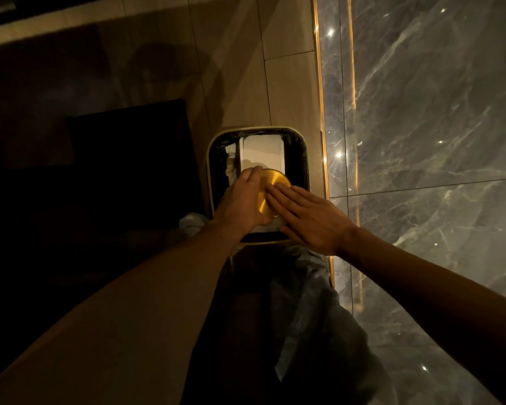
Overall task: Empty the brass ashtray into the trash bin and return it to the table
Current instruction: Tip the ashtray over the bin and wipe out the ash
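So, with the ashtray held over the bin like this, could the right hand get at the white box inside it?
Probably not directly. The right hand lies flat on the upturned brass ashtray, which the left hand holds above the trash bin. The white box shows only beyond the ashtray.

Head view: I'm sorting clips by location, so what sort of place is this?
Probably a hotel room or upscale lounge, dimly lit: a polished grey marble wall with a lit gold trim strip, pale floor tiles, and a small lined trash bin.

Dim, warm light; left of the fingers (278, 191) deep shadow swallows detail, right glossy grey marble wall (421, 112) shows pinpoint glare.
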`<state>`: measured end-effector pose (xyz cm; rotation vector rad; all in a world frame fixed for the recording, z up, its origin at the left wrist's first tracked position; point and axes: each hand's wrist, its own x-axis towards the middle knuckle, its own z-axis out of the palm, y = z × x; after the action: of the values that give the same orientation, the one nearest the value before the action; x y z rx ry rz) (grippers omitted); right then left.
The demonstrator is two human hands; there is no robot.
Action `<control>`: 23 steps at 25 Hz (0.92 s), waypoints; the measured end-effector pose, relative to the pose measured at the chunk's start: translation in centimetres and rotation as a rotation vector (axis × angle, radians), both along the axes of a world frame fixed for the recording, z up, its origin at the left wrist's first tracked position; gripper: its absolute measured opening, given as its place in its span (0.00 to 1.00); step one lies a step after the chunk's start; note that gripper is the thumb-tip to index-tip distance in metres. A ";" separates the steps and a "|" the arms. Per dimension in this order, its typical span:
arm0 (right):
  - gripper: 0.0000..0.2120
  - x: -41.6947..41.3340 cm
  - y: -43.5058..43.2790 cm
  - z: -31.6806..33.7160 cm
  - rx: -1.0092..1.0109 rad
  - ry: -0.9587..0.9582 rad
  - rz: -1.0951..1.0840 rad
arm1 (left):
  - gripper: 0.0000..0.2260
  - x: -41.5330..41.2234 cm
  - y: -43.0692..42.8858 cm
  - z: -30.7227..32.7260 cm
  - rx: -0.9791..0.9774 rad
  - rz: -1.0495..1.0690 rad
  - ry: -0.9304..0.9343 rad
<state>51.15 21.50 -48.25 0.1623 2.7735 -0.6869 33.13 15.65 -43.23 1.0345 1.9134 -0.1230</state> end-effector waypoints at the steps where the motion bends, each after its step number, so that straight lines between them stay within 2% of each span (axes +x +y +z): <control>1: 0.30 -0.1 -0.1 0.1 0.001 0.012 0.002 | 0.49 0.0 -0.1 0.0 -0.004 -0.003 0.003; 12: 0.32 -0.2 0.0 0.3 -0.032 0.002 -0.011 | 0.49 0.1 -0.3 -0.2 0.020 0.038 0.000; 15: 0.39 -0.2 0.0 0.6 -0.027 -0.044 0.049 | 0.49 0.3 -1.0 -0.2 0.003 0.006 0.014; 17: 0.42 -0.4 0.4 1.0 -0.059 -0.052 0.012 | 0.50 0.2 -1.4 -0.3 0.002 0.041 0.019; 19: 0.42 -0.7 0.8 1.6 -0.199 -0.082 -0.150 | 0.51 -0.2 -1.9 -0.3 -0.003 0.083 0.001; 21: 0.38 -0.9 1.4 2.2 -0.507 -0.144 -0.401 | 0.53 -0.5 -2.1 -0.3 -0.028 0.113 -0.034; 23: 0.35 -1.1 1.8 2.8 -0.654 -0.167 -0.495 | 0.55 -0.6 -2.1 -0.2 -0.058 0.129 -0.074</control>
<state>50.01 23.27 -45.49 0.7323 2.2111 -1.5689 32.55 13.55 -43.40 0.8628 1.8927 -0.0655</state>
